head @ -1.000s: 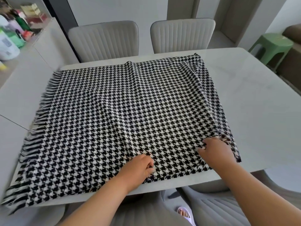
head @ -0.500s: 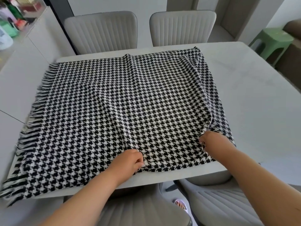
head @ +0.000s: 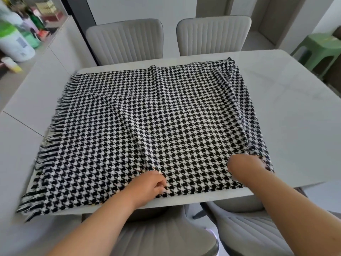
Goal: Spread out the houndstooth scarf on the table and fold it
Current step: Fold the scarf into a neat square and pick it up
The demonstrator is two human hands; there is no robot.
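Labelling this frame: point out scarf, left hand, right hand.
scarf (head: 147, 117), head view, middle of the cloth.
left hand (head: 147, 187), head view, back of the hand.
right hand (head: 245, 167), head view, back of the hand.

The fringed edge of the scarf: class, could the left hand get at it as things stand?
Probably yes. The left hand grips the scarf's near edge, and only flat cloth lies between it and the fringed edge, though it must let go first.

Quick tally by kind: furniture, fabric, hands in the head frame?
Chairs: 4, two at the far side and two at the near side
Stool, green: 1
Table: 1
Scarf: 1
Hands: 2, left hand and right hand
Total: 9
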